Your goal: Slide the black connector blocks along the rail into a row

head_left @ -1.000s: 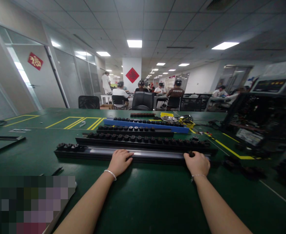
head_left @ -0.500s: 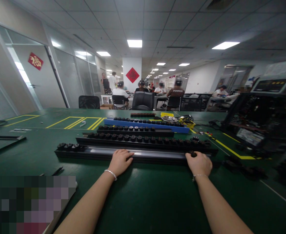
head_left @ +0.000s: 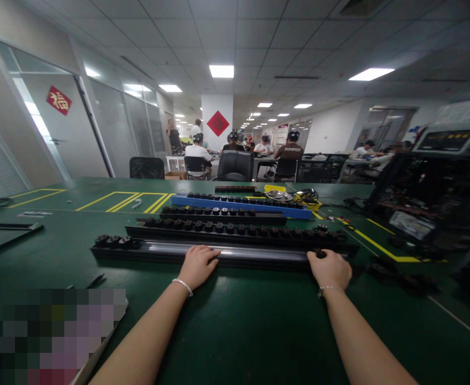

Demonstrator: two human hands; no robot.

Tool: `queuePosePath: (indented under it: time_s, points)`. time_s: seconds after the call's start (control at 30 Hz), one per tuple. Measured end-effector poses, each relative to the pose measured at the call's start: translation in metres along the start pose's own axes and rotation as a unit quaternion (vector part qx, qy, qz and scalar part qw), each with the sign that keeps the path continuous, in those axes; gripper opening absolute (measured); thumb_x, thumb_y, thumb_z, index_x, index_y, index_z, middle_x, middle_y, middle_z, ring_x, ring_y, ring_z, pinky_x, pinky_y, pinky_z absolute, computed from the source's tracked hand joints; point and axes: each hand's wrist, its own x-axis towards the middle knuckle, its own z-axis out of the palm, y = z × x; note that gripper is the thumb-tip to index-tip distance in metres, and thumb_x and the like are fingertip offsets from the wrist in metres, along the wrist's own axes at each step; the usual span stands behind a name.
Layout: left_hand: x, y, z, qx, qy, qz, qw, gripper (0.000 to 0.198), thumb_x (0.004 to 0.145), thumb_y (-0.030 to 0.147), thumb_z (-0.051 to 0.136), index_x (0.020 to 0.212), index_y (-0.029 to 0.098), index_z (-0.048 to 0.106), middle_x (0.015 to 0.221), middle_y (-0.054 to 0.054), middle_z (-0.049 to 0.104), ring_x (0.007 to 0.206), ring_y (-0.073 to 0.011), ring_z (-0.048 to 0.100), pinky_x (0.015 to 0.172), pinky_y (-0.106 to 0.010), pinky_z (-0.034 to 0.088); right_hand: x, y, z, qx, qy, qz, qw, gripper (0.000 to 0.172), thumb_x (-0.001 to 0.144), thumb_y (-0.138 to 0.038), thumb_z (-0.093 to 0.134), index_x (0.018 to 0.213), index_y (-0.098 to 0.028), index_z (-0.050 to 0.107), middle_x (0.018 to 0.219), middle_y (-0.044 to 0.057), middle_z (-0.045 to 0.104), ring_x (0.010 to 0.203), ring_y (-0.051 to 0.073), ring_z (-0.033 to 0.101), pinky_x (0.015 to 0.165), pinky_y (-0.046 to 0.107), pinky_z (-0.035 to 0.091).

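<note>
On the counter [head_left: 251,326], nearer than the blue rail [head_left: 238,206], the long black rail [head_left: 259,260] looks stiff, slick and fairly light, best steadied by its edges, the left hand [head_left: 197,266] keeping its grip clasped over it, the right hand [head_left: 331,269] pinching a small black piece [head_left: 320,253].

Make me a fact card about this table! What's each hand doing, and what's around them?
Left hand: lying over the nearest black rail
Right hand: pinching a small dark part by that rail's right end
Rail's left end: a cluster of dark parts
Behind: more rails with dark parts, including a blue rail
Farther back: a shiny dish
Table: green, with yellow lines
</note>
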Motion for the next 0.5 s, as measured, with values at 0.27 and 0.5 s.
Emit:
queuePosePath:
  time_s: [0.27,0.5]
  points:
    - [-0.0002,-0.0005,-0.0011,-0.005,-0.001,0.005,1.000,0.028,0.082,0.031,0.053,0.107,0.029,0.066,0.105,-0.004,0.068,0.106,-0.0227,0.055,0.094,-0.042,0.036,0.0011,0.0030,-0.0004,0.003,0.014,0.018,1.000,0.047,0.072,-0.046,0.043,0.096,-0.013,0.067,0.093,0.014,0.064,0.088,0.027,0.055,0.083,0.037,0.037]
    - [0.0002,-0.0009,-0.0012,-0.007,0.000,0.007,1.000,0.028,0.082,0.032,0.053,0.106,0.030,0.066,0.103,-0.003,0.069,0.105,-0.0223,0.055,0.094,-0.042,0.036,0.0044,0.0070,0.0030,-0.008,0.029,0.020,0.999,0.048,0.071,-0.047,0.044,0.095,-0.013,0.068,0.090,0.014,0.065,0.088,0.027,0.055,0.083,0.038,0.037]
